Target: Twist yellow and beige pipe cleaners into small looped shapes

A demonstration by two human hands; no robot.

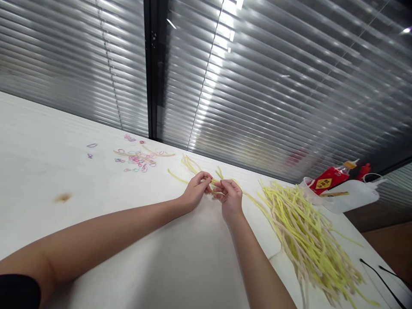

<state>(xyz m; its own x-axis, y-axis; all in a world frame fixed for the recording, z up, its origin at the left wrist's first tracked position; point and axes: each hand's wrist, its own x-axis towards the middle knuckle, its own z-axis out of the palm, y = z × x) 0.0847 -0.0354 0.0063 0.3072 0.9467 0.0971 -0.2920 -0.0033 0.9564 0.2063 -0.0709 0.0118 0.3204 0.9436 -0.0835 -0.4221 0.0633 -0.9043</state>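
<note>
Near the far edge of the white table, my left hand [196,189] and my right hand [229,195] face each other with fingertips pinched. Between them runs a small bunch of yellow and beige fuzzy strands [214,181], gripped by both hands. Loose ends [189,163] of the strands stick out behind and to the left of my left hand. One strand [257,204] trails from my right hand toward a large pile of yellow and beige strands [305,231] on the right. My fingers hide the middle of the bunch.
Small coloured rubber bands [138,161] lie scattered at the back left. A red-labelled bottle [328,180] and a white translucent container [354,195] are at the right corner. Glasses [383,283] rest at the lower right. Blinds [273,86] rise behind the table's far edge.
</note>
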